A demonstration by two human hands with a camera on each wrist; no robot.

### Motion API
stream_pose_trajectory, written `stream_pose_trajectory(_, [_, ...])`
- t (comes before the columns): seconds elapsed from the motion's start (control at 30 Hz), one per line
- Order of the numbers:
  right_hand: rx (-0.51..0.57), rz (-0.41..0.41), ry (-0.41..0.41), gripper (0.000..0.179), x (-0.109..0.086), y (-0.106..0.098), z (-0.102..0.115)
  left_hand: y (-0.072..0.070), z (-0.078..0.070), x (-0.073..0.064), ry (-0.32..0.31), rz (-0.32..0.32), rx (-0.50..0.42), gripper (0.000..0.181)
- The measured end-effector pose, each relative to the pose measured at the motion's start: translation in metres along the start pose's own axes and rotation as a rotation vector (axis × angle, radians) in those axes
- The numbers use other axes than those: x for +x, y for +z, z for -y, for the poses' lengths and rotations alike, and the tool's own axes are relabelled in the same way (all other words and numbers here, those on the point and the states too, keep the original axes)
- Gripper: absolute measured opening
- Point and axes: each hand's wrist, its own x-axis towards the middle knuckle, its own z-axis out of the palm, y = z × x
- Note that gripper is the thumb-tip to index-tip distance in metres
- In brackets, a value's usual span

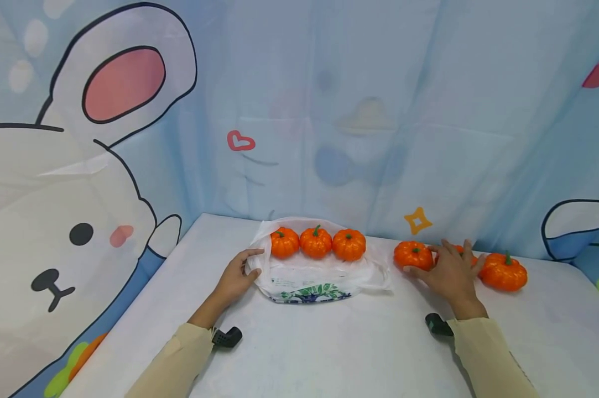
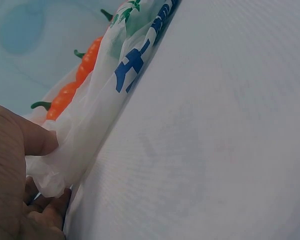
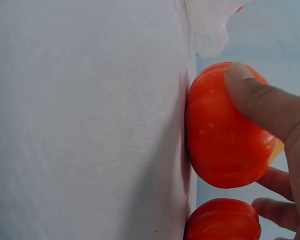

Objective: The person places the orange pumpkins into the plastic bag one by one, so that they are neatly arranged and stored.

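Observation:
A white plastic bag [image 1: 309, 276] with green and blue print lies on the table, its opening edge spread. Three small orange pumpkins [image 1: 316, 242] sit in a row inside it. My left hand [image 1: 237, 279] pinches the bag's left edge between thumb and fingers; bunched plastic [image 2: 52, 182] shows between them. To the right, my right hand [image 1: 451, 276] is around an orange pumpkin [image 3: 225, 135], thumb on its near side and fingers behind. A second pumpkin [image 3: 222, 222] is beside it, partly hidden under the hand in the head view. A third pumpkin [image 1: 503, 272] stands right of the hand.
The white-covered table [image 1: 339, 348] runs back to a blue cartoon curtain [image 1: 299, 110] behind the bag and pumpkins. Each wrist carries a small black device [image 1: 228, 337].

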Motion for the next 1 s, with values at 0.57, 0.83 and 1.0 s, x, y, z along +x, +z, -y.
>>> stream_pose_trajectory(0.57, [0.163,-0.035,-0.006,0.094,-0.007,-0.019,0.028,0.0,-0.003,-0.002,0.001,0.006,-0.014,0.046])
stream_pose_trajectory(0.83, [0.292,0.128,0.036,0.105,-0.02,-0.024,0.074,0.003,0.0,0.0,-0.009,0.015,-0.005,0.045])
stream_pose_trajectory(1.0, [0.443,0.219,-0.008,0.101,-0.023,-0.013,0.099,0.0,0.0,0.001,-0.019,0.01,-0.015,0.045])
